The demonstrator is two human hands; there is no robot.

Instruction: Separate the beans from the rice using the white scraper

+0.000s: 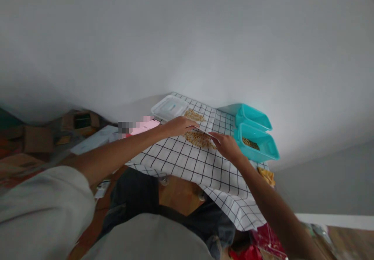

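Observation:
My left hand [178, 126] and my right hand [226, 145] reach over a table with a white, black-checked cloth [181, 162]. Together they hold a thin flat card-like piece [201, 130] by its two ends, fingers pinched on it. It hovers over a heap of small tan beans [200, 139] on the cloth. A second heap of tan beans [193, 115] lies just behind it.
Two teal plastic tubs stand at the right: the nearer tub [257, 143] holds some beans, the farther tub [253, 116] sits behind it. A clear lidded box [169, 107] is at the far left corner. A pink item [144, 125] lies left. Cardboard boxes [37, 137] clutter the floor.

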